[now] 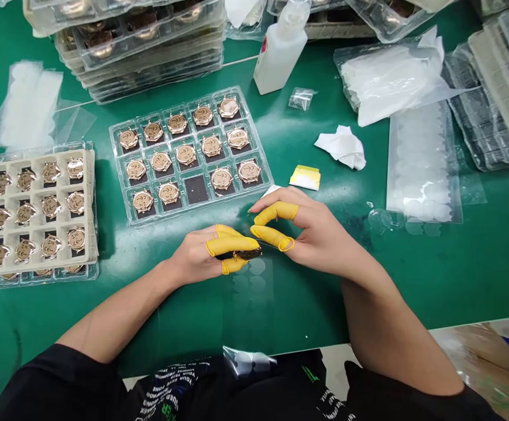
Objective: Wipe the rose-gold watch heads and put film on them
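My left hand (206,252), with yellow finger cots on, pinches a small gold-coloured watch case (246,254) just above the green table. My right hand (307,231), also in yellow cots, has its thumb and forefinger pressed together right at the case's edge; what they hold is too thin to make out. Under the hands lies a clear sheet of round film stickers (254,280). Just beyond them a clear tray (125,175) holds rows of the same gold cases, with one dark pocket (196,188) empty.
A beige tray (91,204) of more cases lies at the left. Stacked trays (149,64) stand at the back, beside a white bottle (281,52). A crumpled white wipe (342,146), a yellow pad (306,177) and film sheets (423,169) lie on the right.
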Available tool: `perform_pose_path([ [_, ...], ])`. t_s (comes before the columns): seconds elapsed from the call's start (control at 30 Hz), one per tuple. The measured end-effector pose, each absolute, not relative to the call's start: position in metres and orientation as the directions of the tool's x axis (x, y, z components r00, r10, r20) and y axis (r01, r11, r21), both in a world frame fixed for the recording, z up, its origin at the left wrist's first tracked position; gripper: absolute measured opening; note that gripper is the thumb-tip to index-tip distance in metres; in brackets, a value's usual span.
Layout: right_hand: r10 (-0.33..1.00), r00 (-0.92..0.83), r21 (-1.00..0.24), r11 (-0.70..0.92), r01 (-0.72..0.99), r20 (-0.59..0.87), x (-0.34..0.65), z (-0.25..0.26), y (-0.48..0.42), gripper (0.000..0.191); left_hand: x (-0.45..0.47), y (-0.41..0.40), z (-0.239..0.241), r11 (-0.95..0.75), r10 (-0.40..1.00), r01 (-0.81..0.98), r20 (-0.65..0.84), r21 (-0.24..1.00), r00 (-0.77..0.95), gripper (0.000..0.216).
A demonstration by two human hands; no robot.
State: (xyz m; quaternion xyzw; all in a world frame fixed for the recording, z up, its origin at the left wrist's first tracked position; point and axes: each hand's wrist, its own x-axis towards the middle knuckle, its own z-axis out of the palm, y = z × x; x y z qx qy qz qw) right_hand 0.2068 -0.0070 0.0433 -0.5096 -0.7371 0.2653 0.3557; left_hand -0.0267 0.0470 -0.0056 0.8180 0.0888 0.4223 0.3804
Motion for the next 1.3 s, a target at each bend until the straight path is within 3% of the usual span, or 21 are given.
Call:
perform_pose_path([
  [0.07, 0.953, -0.158, -0.789, 0.303, 0.534, 0.259, 0.206, 0.043, -0.007, 0.005, -0.028, 0.046, -0.006, -0.648, 0.513, -0.136, 0.562, 0.749, 0.649, 0.035],
  [0.17, 0.952, 0.133, -0.903, 0.21, 0.374, 0.277, 0.198, 0.04, -0.01, 0.004, -0.029, 0.046, -0.005, -0.386, 0.728, 0.044, 0.275, 0.921, 0.628, 0.038],
  [0.23, 0.941, 0.28, -0.962, 0.122, 0.242, 0.19, 0.188, 0.036, -0.014, 0.002, -0.029, 0.048, -0.005, -0.147, 0.818, 0.114, 0.056, 0.983, 0.572, 0.046],
  [0.3, 0.953, 0.295, -0.984, 0.01, 0.18, 0.064, 0.178, 0.03, -0.017, 0.004, -0.028, 0.049, -0.005, -0.013, 0.839, 0.113, -0.051, 0.993, 0.542, 0.049],
  [0.4, 0.968, 0.24, -0.982, -0.111, 0.152, -0.072, 0.167, 0.022, -0.02, 0.008, -0.027, 0.05, -0.005, 0.017, 0.84, 0.105, -0.071, 0.994, 0.538, 0.05],
  [0.57, 0.967, 0.211, -0.982, -0.163, 0.093, -0.141, 0.163, 0.016, -0.021, 0.009, -0.026, 0.049, -0.003, 0.02, 0.838, 0.123, -0.084, 0.992, 0.539, 0.05],
  [0.83, 0.95, 0.284, -0.984, -0.157, 0.083, -0.128, 0.153, 0.01, -0.024, 0.015, -0.025, 0.048, -0.003, 0.038, 0.847, 0.107, -0.088, 0.994, 0.525, 0.052],
  [1.07, 0.951, 0.296, -0.973, -0.146, 0.18, -0.088, 0.15, 0.008, -0.026, 0.022, -0.025, 0.047, -0.006, -0.001, 0.845, 0.076, -0.04, 0.997, 0.534, 0.049],
  [1.3, 0.955, 0.295, -0.961, -0.103, 0.256, -0.024, 0.149, 0.01, -0.026, 0.015, -0.026, 0.048, -0.003, 0.002, 0.838, 0.118, -0.066, 0.993, 0.542, 0.049],
])
